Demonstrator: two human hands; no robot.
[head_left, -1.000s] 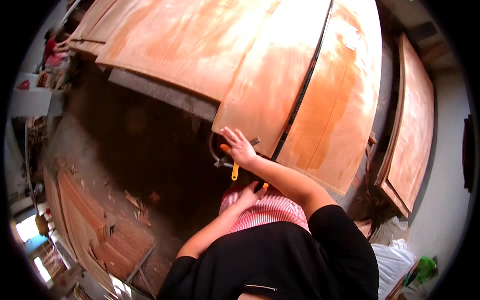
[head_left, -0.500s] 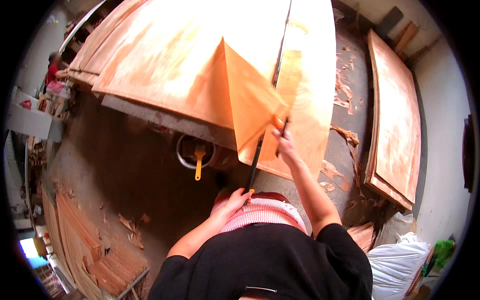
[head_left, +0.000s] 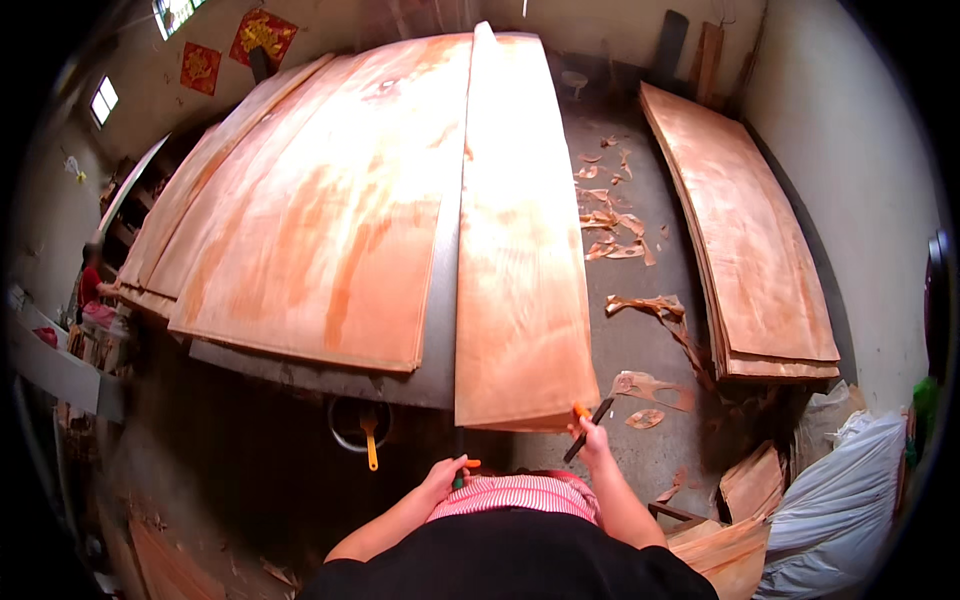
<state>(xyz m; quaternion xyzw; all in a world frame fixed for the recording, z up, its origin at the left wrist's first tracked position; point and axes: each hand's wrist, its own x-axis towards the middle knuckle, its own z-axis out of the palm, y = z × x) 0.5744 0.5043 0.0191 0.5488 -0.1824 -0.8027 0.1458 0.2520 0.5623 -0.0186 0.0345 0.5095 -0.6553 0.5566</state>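
Observation:
My left hand is closed at my waist around the lower end of a black rod, where orange and green bits show. The rest of that rod is hidden, seemingly by the veneer. My right hand grips a dark flat bar with an orange piece beside it, right by the near right corner of a long wood veneer strip. Whether the fingers also pinch that corner I cannot tell. Left of the strip, a wide stack of veneer sheets covers the table, a dark gap between them.
Below the table's front edge, a yellow-handled brush rests in a round pot. Another veneer stack stands on the right, with torn scraps on the floor. White sheeting lies lower right. A person in red is far left.
The veneer that was folded up in an angled flap now lies flat as a strip along the right side. My right hand has come down toward me; my view has tilted up.

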